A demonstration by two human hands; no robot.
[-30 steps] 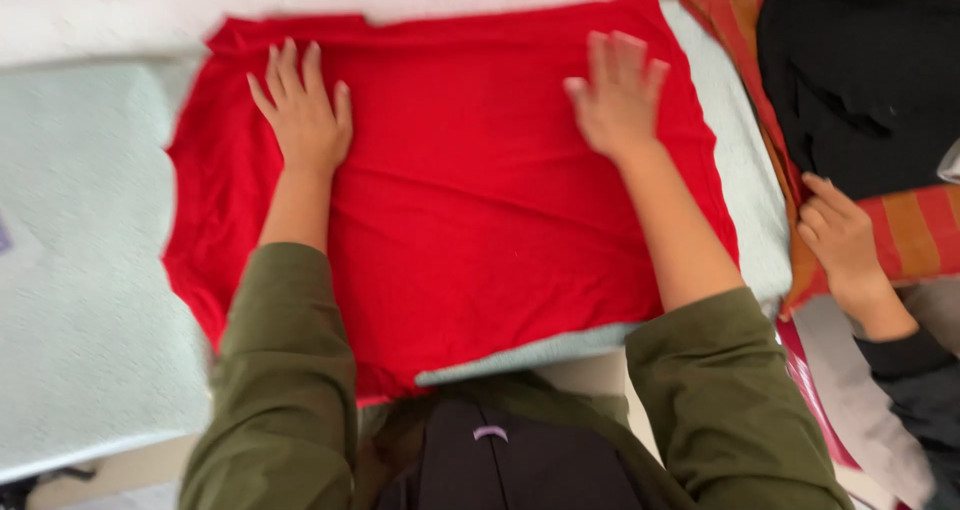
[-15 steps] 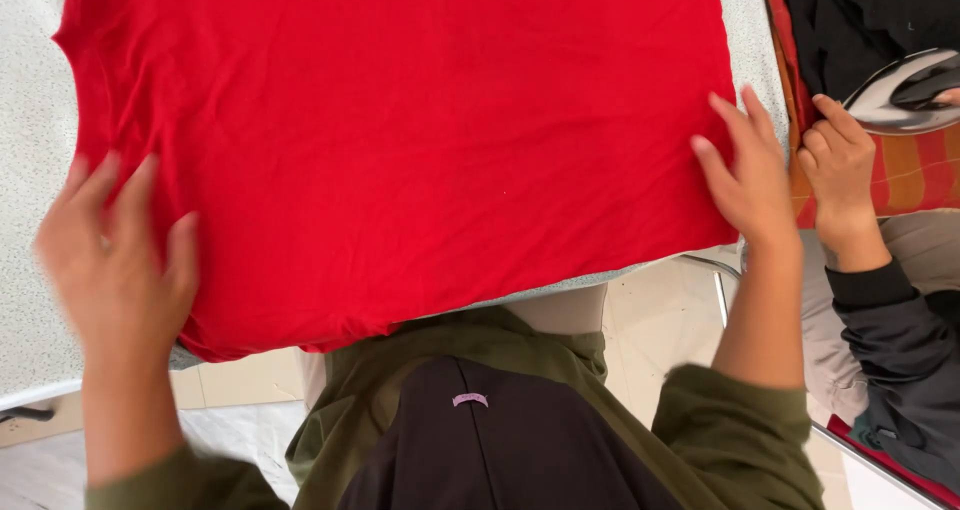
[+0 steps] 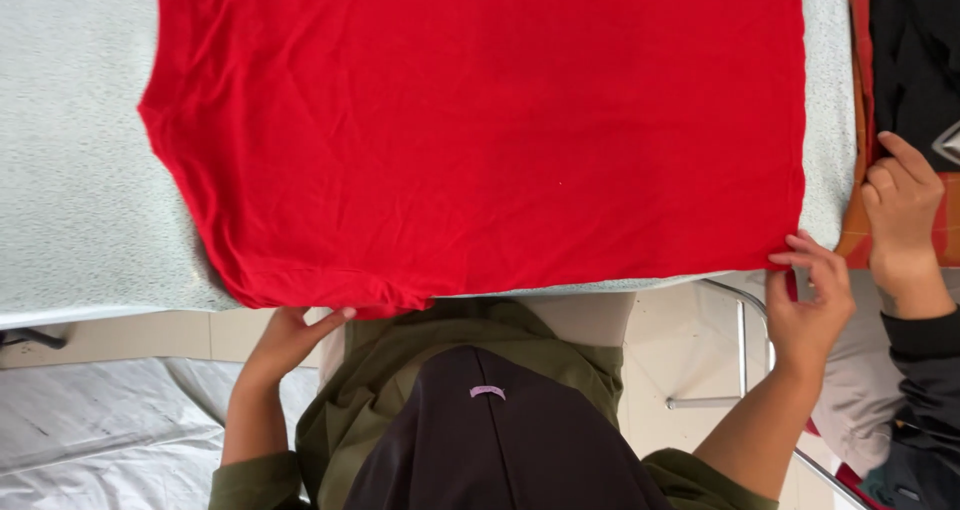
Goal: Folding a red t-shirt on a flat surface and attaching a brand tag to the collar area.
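The red shirt (image 3: 480, 130) looked soft and limp; left hand (image 3: 285, 340) and right hand (image 3: 810, 305) pinched its near hem corners, fingers clamped on cloth.

Red cloth (image 3: 480, 130): upper part cut off at 12 o'clock. Left hand (image 3: 290, 338): fingertips hidden under the cloth's near hem at 7 o'clock. Right hand (image 3: 808, 305): thumb hidden behind the cloth's corner at 4 o'clock. Another person's hand (image 3: 903, 210) at 3 o'clock: arm cut off. Black garment (image 3: 915, 50) at 2 o'clock: cut off.
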